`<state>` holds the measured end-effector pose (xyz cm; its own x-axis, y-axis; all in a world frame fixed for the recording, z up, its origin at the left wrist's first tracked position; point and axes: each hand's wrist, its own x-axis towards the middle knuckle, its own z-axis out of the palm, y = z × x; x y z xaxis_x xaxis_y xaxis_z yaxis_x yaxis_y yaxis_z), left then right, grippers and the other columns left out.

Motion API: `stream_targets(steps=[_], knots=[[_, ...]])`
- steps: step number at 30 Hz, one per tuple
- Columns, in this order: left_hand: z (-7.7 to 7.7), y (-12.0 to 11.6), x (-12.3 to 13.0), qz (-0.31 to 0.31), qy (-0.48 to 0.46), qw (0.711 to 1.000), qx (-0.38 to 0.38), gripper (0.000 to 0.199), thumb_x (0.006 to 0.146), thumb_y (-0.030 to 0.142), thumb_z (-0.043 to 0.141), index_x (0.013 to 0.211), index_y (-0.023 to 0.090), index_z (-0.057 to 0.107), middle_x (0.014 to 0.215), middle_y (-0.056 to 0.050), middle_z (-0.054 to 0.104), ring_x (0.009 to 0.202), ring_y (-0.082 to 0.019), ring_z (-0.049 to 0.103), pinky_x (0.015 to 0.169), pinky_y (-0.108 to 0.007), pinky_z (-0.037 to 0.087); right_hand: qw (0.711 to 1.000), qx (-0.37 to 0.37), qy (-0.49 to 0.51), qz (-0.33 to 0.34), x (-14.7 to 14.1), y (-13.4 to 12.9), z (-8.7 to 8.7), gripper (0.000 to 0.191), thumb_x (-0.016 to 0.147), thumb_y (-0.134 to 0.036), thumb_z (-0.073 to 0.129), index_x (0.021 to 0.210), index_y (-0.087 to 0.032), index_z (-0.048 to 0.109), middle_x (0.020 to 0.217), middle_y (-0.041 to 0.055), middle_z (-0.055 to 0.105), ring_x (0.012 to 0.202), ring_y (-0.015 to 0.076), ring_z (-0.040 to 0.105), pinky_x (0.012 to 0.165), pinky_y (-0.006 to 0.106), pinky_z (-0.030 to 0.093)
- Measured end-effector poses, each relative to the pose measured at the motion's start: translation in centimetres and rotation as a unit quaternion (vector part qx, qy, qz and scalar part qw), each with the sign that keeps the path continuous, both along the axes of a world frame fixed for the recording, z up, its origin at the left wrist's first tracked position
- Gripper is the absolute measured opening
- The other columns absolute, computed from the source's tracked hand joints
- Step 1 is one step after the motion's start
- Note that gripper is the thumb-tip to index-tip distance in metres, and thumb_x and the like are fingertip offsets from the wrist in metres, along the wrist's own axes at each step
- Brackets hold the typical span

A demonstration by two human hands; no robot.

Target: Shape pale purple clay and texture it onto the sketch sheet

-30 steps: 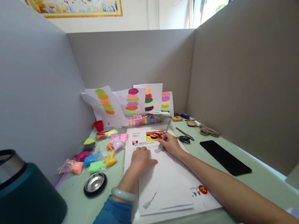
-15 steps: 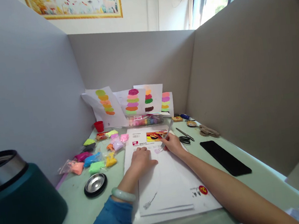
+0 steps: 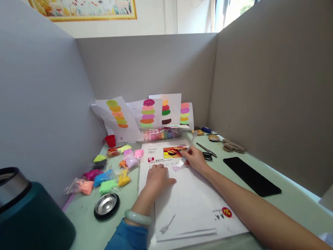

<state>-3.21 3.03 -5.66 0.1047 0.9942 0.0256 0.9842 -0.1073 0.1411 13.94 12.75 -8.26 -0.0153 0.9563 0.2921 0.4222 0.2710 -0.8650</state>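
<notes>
My right hand (image 3: 195,159) is closed round a silver fork (image 3: 183,160), its tines pointing down and to the left over a small pale purple patch (image 3: 176,168) on the white paper (image 3: 183,203). Whether the tines touch the patch I cannot tell. My left hand (image 3: 158,179) lies flat on the same paper, thumb apart, just left of the patch. Beneath the paper is a larger printed sheet (image 3: 151,152) with a food picture.
Bagged coloured clay (image 3: 108,186) and a metal lid (image 3: 106,206) lie left, beside a large green container (image 3: 28,233). Scissors (image 3: 208,156) and a black phone-like slab (image 3: 250,176) lie right. Painted sheets (image 3: 147,115) stand behind; grey partitions (image 3: 150,62) enclose the desk.
My right hand has shifted slightly to the right, with the fork lifted a little from the purple patch. The left hand has stayed in place.
</notes>
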Motion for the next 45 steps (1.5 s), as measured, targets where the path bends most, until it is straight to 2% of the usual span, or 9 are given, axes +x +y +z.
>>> stream_targets(steps=[6, 10, 13, 17, 22, 27, 35, 45], knots=[[0.2, 0.0, 0.1, 0.002, -0.004, 1.0, -0.008, 0.045, 0.073, 0.05, 0.056, 0.104, 0.02, 0.067, 0.121, -0.01, 0.058, 0.112, -0.03, 0.048, 0.093, -0.039, 0.04, 0.999, -0.005, -0.026, 0.027, -0.8, 0.0, -0.4, 0.017, 0.075, -0.036, 0.055, 0.072, -0.021, 0.049, 0.053, -0.0056, 0.055, 0.04, 0.0126, 0.058, 0.039, 0.02, 0.039], [0.3, -0.1, 0.2, 0.002, -0.006, 1.0, -0.011, 0.045, 0.073, 0.049, 0.056, 0.104, 0.019, 0.067, 0.121, -0.01, 0.058, 0.112, -0.031, 0.047, 0.093, -0.04, 0.04, 0.999, -0.01, -0.043, 0.017, -0.6, 0.5, -0.6, 0.014, 0.075, -0.033, 0.055, 0.072, -0.021, 0.049, 0.054, -0.0057, 0.057, 0.039, 0.0114, 0.057, 0.04, 0.02, 0.039], [0.3, -0.1, 0.1, -0.001, -0.004, 1.0, -0.007, 0.044, 0.073, 0.05, 0.055, 0.103, 0.019, 0.067, 0.12, -0.01, 0.058, 0.112, -0.03, 0.048, 0.093, -0.039, 0.04, 0.999, -0.008, -0.052, 0.003, -0.2, 0.8, -0.4, 0.015, 0.074, -0.031, 0.056, 0.068, -0.021, 0.047, 0.046, -0.0068, 0.052, 0.037, 0.0122, 0.055, 0.042, 0.02, 0.039], [0.2, -0.1, 0.0, -0.004, -0.003, 1.0, 0.002, 0.043, 0.074, 0.049, 0.056, 0.102, 0.019, 0.067, 0.118, -0.01, 0.059, 0.111, -0.03, 0.049, 0.093, -0.039, 0.04, 0.999, 0.001, -0.052, -0.011, 0.2, 0.8, 0.0, 0.019, 0.075, -0.035, 0.056, 0.066, -0.02, 0.048, 0.044, -0.0061, 0.051, 0.038, 0.0127, 0.055, 0.044, 0.021, 0.039], [0.1, 0.0, 0.0, 0.0, -0.006, 1.0, -0.003, 0.043, 0.073, 0.05, 0.056, 0.1, 0.019, 0.067, 0.117, -0.01, 0.059, 0.111, -0.03, 0.048, 0.092, -0.039, 0.04, 0.999, 0.013, -0.013, 0.037, -0.5, 0.5, 0.1, 0.019, 0.074, -0.038, 0.057, 0.073, -0.019, 0.053, 0.056, -0.0042, 0.057, 0.043, 0.0127, 0.057, 0.043, 0.021, 0.04], [0.1, 0.0, 0.0, -0.001, -0.001, 1.0, -0.003, 0.042, 0.073, 0.051, 0.056, 0.099, 0.02, 0.067, 0.117, -0.01, 0.059, 0.11, -0.03, 0.049, 0.092, -0.039, 0.04, 0.998, -0.001, -0.037, 0.058, -1.2, 0.9, -0.5, 0.018, 0.075, -0.036, 0.058, 0.074, -0.02, 0.051, 0.058, -0.0043, 0.056, 0.04, 0.0116, 0.056, 0.04, 0.02, 0.037], [0.0, 0.1, 0.1, -0.001, -0.001, 1.0, -0.004, 0.042, 0.073, 0.05, 0.055, 0.1, 0.019, 0.067, 0.118, -0.01, 0.058, 0.111, -0.03, 0.048, 0.092, -0.039, 0.04, 0.996, 0.006, -0.083, 0.03, -1.7, 1.4, -0.5, 0.021, 0.076, -0.033, 0.057, 0.065, -0.02, 0.045, 0.046, -0.0066, 0.05, 0.038, 0.0112, 0.053, 0.045, 0.022, 0.036], [0.0, 0.1, 0.0, -0.002, -0.005, 1.0, 0.001, 0.043, 0.073, 0.05, 0.056, 0.1, 0.019, 0.067, 0.116, -0.01, 0.059, 0.11, -0.03, 0.048, 0.092, -0.04, 0.04, 0.995, 0.046, -0.088, -0.006, -1.3, 1.4, 0.1, 0.022, 0.077, -0.035, 0.055, 0.063, -0.02, 0.044, 0.053, -0.0043, 0.053, 0.046, 0.0117, 0.053, 0.051, 0.023, 0.034]])
